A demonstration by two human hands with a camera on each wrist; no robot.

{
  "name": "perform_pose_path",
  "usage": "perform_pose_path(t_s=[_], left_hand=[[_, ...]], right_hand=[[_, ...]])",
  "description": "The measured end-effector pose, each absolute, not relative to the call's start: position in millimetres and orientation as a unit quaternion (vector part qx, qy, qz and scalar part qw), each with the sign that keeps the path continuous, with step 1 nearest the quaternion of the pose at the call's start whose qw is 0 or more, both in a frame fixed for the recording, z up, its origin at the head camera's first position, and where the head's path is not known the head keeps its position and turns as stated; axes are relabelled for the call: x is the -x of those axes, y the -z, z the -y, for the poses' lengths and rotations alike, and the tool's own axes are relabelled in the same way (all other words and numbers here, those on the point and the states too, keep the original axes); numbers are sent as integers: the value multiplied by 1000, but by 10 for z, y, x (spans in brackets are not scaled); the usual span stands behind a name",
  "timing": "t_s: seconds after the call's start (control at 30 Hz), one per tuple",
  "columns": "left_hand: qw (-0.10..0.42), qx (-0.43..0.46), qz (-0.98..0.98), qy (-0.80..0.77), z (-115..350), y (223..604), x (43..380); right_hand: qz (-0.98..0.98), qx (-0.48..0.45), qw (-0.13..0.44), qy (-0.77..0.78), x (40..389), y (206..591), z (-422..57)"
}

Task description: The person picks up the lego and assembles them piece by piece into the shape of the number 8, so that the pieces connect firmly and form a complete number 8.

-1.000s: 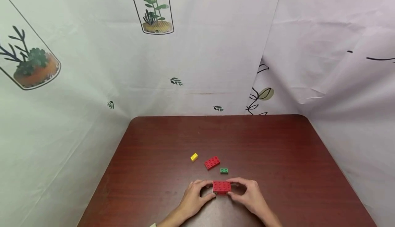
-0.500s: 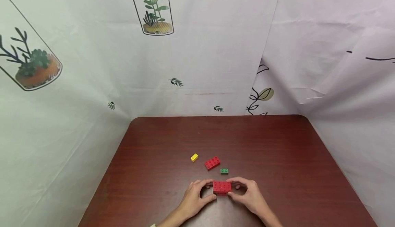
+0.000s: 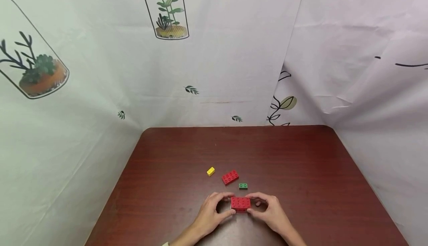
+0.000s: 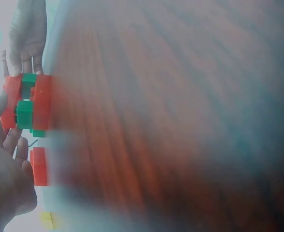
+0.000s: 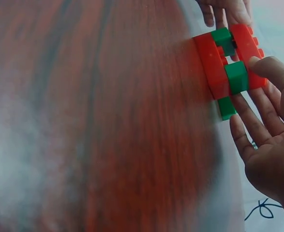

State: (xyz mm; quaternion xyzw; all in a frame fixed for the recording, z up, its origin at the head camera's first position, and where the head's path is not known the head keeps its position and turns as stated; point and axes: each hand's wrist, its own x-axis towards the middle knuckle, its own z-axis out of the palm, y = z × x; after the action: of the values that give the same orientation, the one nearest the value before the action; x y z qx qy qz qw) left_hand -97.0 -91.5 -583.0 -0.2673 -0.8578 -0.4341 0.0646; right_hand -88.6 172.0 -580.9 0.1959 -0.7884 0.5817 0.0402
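Observation:
Both hands pinch the upper red 2x4 toy brick of a small stack near the front of the table. My left hand has its left end between thumb and index finger. My right hand holds the right end likewise. In the right wrist view the upper brick sits over two green bricks, one toward each end, with a gap between them. Below these lies another red brick on the table. The head view hides most of these lower layers. The stack stands upright and level.
Beyond the stack lie a loose green brick, a loose red brick and a small yellow brick on the brown wooden table. Plant-printed white cloth hangs around the table's back and sides.
My left index fingertip has shifted slightly up and right along the stack's far edge. The stack and right hand keep nearly the same place, and the loose bricks lie as before.

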Motion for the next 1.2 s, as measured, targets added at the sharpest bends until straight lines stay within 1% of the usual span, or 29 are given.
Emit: perform_pose_path(t_s=[0.2,0.3,0.5,0.8,1.2], left_hand=[[90,273,847,447,907,5821,974],[88,268,846,453,909,5818,975],[75,255,849,456,913,5795,977],[102,264,842,460,904,5802,976],[83,251,840,474,888,5770,967]], right_hand=[[793,-179,22,-582,861,5802,-1723],[793,-176,17,-583,858,5800,-1722],[794,-177,21,-582,858,5804,-1713],[791,-183,31,-583,860,5803,-1709],[794,-185,34,-578,862,5797,-1712]])
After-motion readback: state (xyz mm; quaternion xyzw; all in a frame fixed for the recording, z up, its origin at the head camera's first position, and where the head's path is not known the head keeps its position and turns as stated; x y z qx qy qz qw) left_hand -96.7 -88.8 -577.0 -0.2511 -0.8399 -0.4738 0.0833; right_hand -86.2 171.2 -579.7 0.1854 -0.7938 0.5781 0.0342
